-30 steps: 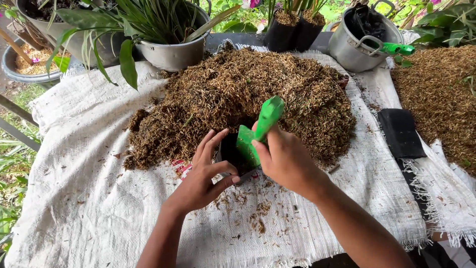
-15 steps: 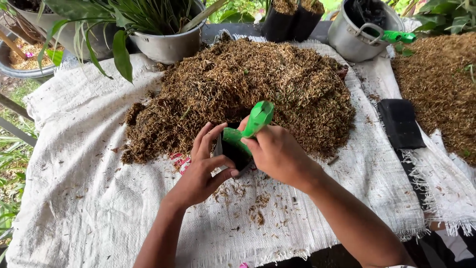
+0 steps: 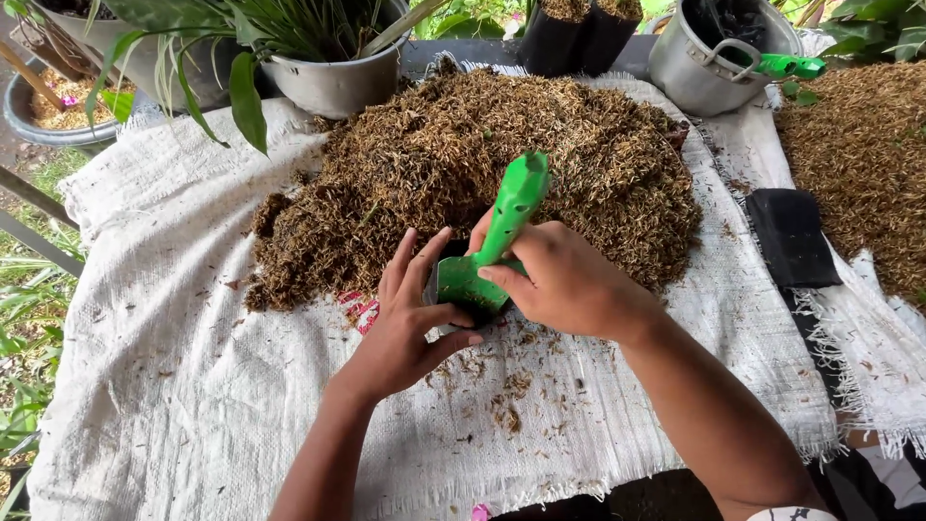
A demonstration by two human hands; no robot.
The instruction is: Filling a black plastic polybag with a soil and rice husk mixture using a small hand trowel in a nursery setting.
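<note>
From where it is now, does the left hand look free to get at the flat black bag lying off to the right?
Probably not: the left hand holds the small black bag, and the right hand lies between it and the flat black bag.

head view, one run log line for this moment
left hand holds small black bag | right hand grips green plastic trowel, blade in bag | brown husk pile behind

Small black pot: mostly hidden behind the hands and the green trowel blade; contents not discernible. Trowel blade tip lost inside pot. Metal pot top right, planter and leaves cut by top edge. Both forearms run off bottom edge.
</note>
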